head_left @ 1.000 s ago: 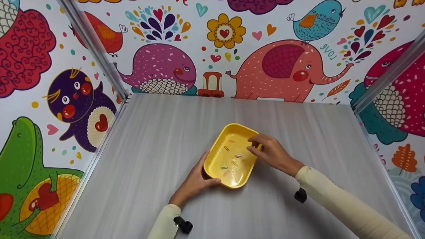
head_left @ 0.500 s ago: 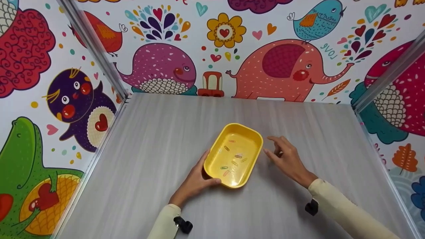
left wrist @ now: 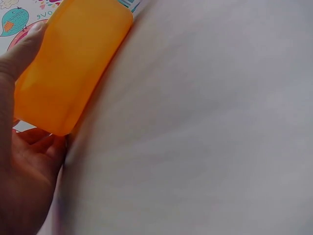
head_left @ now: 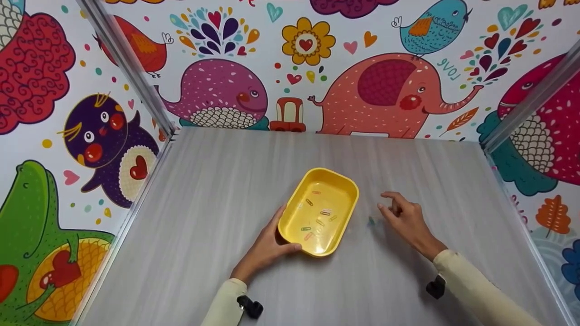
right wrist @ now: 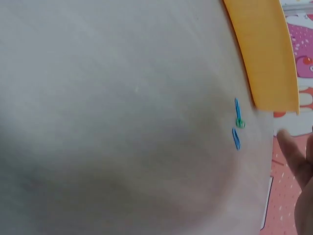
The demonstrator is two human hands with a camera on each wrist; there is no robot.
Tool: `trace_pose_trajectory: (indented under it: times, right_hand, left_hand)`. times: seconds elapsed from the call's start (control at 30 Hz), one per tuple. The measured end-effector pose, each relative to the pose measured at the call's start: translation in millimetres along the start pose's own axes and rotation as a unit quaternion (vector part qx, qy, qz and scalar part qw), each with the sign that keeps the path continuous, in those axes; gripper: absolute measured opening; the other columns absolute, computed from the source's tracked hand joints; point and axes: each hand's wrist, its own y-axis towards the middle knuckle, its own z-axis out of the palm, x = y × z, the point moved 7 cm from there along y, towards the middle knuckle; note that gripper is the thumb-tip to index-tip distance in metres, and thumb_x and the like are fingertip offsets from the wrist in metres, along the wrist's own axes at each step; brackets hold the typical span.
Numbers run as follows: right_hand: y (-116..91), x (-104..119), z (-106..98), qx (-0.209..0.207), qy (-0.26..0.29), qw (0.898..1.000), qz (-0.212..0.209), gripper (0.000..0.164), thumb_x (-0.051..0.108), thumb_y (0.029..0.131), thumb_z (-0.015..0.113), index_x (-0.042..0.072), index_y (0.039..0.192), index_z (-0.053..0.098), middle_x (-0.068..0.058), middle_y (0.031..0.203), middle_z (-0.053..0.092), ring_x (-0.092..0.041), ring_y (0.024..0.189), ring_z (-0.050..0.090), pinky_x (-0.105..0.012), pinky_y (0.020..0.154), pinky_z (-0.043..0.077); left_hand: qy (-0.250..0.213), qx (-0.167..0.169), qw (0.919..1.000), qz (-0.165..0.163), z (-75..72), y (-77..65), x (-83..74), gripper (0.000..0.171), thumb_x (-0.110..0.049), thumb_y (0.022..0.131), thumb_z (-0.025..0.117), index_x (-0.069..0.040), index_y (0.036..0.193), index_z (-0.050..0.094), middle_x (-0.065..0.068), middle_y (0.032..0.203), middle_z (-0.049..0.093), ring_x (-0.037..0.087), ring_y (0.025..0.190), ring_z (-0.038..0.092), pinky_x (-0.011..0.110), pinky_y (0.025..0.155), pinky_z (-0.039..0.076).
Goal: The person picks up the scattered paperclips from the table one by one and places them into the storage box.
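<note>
A yellow plastic tray (head_left: 318, 212) with several small coloured paper clips (head_left: 320, 222) inside stands on the table. At its near-left corner my left hand (head_left: 265, 249) grips it, thumb on the near side and fingers along the left wall. In the left wrist view the tray's outer wall (left wrist: 68, 68) shows orange by that hand. Right of the tray, my right hand (head_left: 408, 222) is above the table with fingers loosely bent, holding nothing visible. Just left of its fingertips are small blue and green paper clips (head_left: 371, 221), blurred; the right wrist view shows a blue clip (right wrist: 236, 139) more clearly.
The grey wood-grain table (head_left: 217, 181) is bounded by a printed back wall (head_left: 290, 68) and side walls with cartoon animals. Metal strips run along the corners and table edges. A black camera piece (head_left: 250, 307) sits on the left sleeve, another (head_left: 436, 287) on the right.
My right hand has moved from over the tray's right rim away to the right. Blue and green clips now show between it and the tray. My left hand and the tray have stayed put.
</note>
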Motion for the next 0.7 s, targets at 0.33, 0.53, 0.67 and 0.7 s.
trace_pose_trajectory:
  times: [0.33,0.53,0.67,0.7]
  right_hand:
    - [-9,-21,-12,0.035,-0.024,0.998,0.043,0.039,-0.004,0.093,0.085,0.001,0.131,0.075,0.011,0.082,0.069,-0.007,0.078,0.068,-0.03,0.077,0.061]
    - [-14,-31,-15,0.039,-0.022,0.999,0.007,0.043,-0.006,0.087,0.09,-0.001,0.128,0.076,-0.004,0.094,0.07,-0.019,0.082,0.063,-0.022,0.076,0.05]
    - [-18,-38,-15,0.056,-0.026,0.998,0.011,0.047,-0.001,0.085,0.093,-0.003,0.128,0.077,-0.015,0.102,0.07,-0.029,0.087,0.063,-0.026,0.079,0.049]
    - [-19,-40,-14,0.063,-0.028,0.998,0.016,0.049,0.0,0.084,0.094,-0.003,0.129,0.077,-0.017,0.105,0.07,-0.03,0.09,0.064,-0.026,0.08,0.05]
  left_hand:
    - [0.009,0.003,1.0,-0.002,1.0,0.4,-1.8,0.12,-0.033,0.09,0.095,-0.012,0.178,0.017,0.005,0.178,0.035,0.022,0.158,0.042,0.051,0.131,0.025]
    - [0.012,0.0,0.9999,-0.003,0.5,0.3,-1.2,0.121,-0.035,0.089,0.096,-0.011,0.178,0.018,0.007,0.179,0.033,0.024,0.159,0.039,0.056,0.131,0.023]
    - [0.011,-0.001,0.9999,-0.003,0.3,0.3,-0.6,0.121,-0.034,0.089,0.096,-0.011,0.178,0.018,0.006,0.179,0.033,0.024,0.16,0.038,0.056,0.131,0.022]
    - [0.01,-0.001,0.9999,-0.002,0.3,0.3,-0.7,0.121,-0.034,0.089,0.096,-0.01,0.178,0.018,0.006,0.179,0.033,0.024,0.16,0.038,0.056,0.131,0.022]
